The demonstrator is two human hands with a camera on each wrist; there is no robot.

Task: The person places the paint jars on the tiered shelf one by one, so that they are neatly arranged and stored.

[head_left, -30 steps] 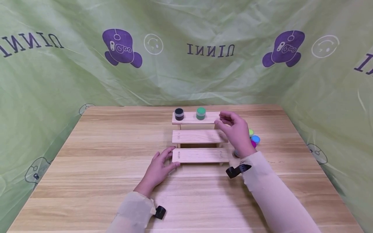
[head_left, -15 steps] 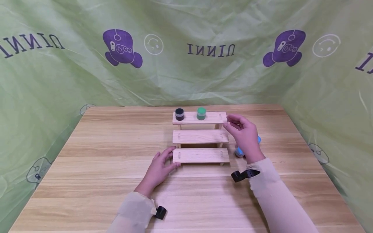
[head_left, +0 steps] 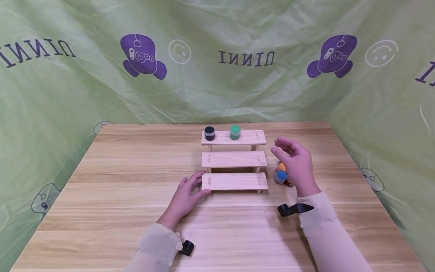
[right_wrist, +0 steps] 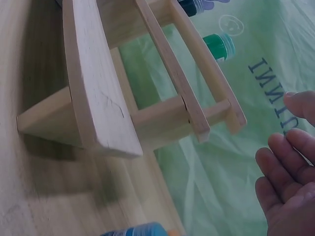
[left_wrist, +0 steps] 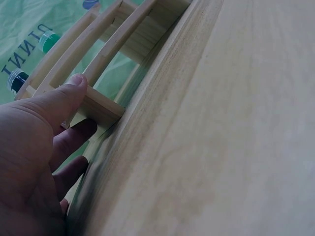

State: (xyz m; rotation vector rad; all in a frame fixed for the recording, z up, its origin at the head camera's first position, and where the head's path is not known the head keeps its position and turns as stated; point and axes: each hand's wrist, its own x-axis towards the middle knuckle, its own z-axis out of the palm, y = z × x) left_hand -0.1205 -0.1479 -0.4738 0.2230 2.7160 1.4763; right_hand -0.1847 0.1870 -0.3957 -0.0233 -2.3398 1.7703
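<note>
Possibly risking a knock to the small pots or a skewed wooden stand [head_left: 234,159].

Perhaps toppling the blue-lidded pot [head_left: 280,177] or the orange-lidded pot [head_left: 281,167], both crowded together right of the stand, by dipping the right hand [head_left: 298,162] too low; perhaps sliding the black-lidded pot [head_left: 210,133] or green-lidded pot [head_left: 235,132] along the top board [head_left: 249,136] by tugging unevenly with the left hand [head_left: 184,196]. Gripping the lowest step [head_left: 234,181] at its left end between left thumb and fingers; hovering with right fingers loosely curved, holding nothing. Standing upright on the wooden table [head_left: 136,173], near its far edge, and looking pale, smooth and finely grained: rising in three flat boards like stairs, showing joint marks near the board ends.
</note>
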